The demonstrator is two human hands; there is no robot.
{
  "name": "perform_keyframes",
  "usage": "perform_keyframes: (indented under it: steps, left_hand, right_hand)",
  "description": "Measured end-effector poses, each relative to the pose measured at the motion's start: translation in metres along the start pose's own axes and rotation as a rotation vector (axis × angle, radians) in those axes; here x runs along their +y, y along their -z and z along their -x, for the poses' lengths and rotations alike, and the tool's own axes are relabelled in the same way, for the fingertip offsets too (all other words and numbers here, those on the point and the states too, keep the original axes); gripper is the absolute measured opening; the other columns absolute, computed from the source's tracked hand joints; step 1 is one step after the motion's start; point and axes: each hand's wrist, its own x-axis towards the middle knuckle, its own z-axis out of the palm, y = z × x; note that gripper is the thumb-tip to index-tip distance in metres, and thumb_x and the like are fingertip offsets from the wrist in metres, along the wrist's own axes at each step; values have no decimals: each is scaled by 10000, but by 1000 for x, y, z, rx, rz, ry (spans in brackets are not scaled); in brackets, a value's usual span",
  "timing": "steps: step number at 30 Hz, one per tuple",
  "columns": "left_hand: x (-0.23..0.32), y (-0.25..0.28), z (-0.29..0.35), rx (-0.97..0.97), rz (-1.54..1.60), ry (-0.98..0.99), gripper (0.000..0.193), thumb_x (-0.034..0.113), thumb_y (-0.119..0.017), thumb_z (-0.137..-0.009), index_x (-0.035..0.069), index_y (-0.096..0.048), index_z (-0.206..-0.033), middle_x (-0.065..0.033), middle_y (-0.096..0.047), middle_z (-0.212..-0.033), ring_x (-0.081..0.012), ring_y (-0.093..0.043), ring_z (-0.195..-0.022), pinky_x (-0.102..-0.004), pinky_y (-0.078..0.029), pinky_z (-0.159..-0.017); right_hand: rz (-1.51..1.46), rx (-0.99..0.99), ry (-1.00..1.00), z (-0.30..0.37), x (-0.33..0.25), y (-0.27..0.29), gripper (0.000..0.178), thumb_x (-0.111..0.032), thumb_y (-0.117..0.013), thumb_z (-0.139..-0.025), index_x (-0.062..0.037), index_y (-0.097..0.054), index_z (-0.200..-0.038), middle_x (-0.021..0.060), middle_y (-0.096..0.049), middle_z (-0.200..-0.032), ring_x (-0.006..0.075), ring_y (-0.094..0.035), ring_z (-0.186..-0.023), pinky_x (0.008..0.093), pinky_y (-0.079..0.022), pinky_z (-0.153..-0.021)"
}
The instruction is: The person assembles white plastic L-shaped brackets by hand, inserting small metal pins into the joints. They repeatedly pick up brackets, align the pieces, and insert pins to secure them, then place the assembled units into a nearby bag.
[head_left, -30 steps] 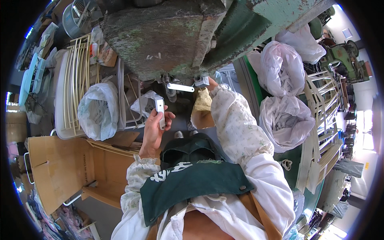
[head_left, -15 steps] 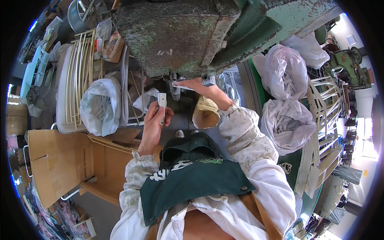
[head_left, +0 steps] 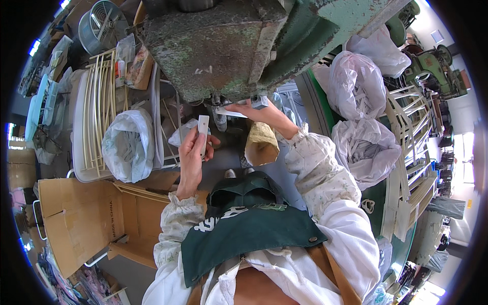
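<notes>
My left hand [head_left: 191, 156] is closed around a short, pale flat strip [head_left: 203, 127], which stands up from the fingers and has a small hole near its top end. To its right, my right hand [head_left: 249, 110] reaches beneath the machine head, fingers together and pointing left. A whitish flat strip [head_left: 235, 114] shows along the underside of those fingers, pinched there as far as I can see. Over both hands looms the worn green machine [head_left: 218, 61]. A metal rod [head_left: 220, 121] hangs below it, close to the right fingertips. The right thumb is partly hidden.
A yellowish funnel-like sleeve [head_left: 262, 145] opens below my right wrist. White bags of strips stand left [head_left: 128, 145] and right [head_left: 363, 147]. Long pale slats [head_left: 99, 112] lie on a left tray. An open cardboard box [head_left: 81, 218] sits at lower left.
The strip in my left hand has turned slightly and now shows its hole near the top. My right hand stays under the machine, shifted slightly left in view. The whole view has moved a little.
</notes>
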Motion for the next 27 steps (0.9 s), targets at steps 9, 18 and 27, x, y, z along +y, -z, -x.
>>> perform_keyframes:
  steps: [9, 18, 27]
  left_hand:
    - [9, -19, -30, -14, -38, -27, 384, 160, -500, -960, 2, -500, -1310, -114, -647, -736, -54, -442, -416, -185, -303, -377]
    - [11, -11, -44, -49, 82, -63, 339, 141, -528, -929, -16, -567, -1227, -97, -601, -653, -63, -403, -368, -183, -275, -348]
    - [12, -13, -40, -76, 95, -68, 326, 110, -527, -937, -22, -555, -1234, -47, -561, -630, -43, -384, -400, -176, -275, -361]
  right_hand:
    - [318, -439, -530, 6, -24, 6, 238, -262, -667, -844, -32, -685, -902, 22, -663, -684, 88, -574, -683, 271, -449, -629]
    - [196, -312, -619, 14, -30, 0, 253, -283, -671, -831, -30, -673, -826, 4, -653, -629, 78, -531, -657, 251, -422, -622]
    - [179, -270, -585, 20, -16, -2, 261, -267, -655, -827, -13, -674, -770, 0, -643, -600, 68, -501, -606, 241, -402, -582]
